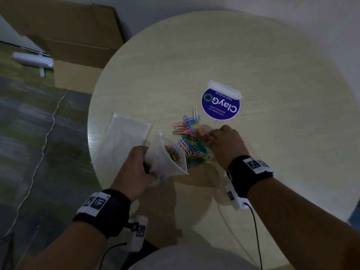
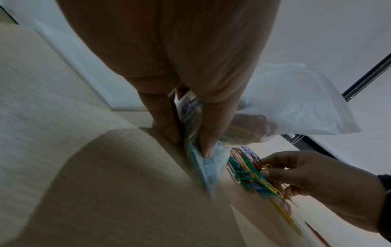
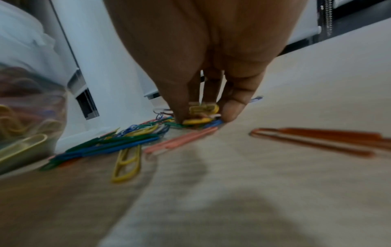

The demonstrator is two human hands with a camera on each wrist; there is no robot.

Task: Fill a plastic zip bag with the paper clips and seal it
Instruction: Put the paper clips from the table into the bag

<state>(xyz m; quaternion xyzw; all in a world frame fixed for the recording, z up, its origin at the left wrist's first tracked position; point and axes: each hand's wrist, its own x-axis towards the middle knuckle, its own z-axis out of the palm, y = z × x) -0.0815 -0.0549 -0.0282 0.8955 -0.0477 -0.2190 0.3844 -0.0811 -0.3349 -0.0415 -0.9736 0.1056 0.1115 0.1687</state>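
Left hand (image 1: 134,168) gripped zip bag (image 1: 165,160), mouth open, partly filled with clips | right hand (image 1: 226,145) pinched, seemingly, several paper clips (image 1: 192,141) from tabletop (image 1: 194,61) pile beside bag

left hand (image 1: 134,168) gripping zip bag (image 1: 165,160), right hand (image 1: 227,143) on paper clips (image 1: 191,141)

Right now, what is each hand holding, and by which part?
The left hand grips the open zip bag by its lower part. The right hand pinches a few paper clips from the pile.
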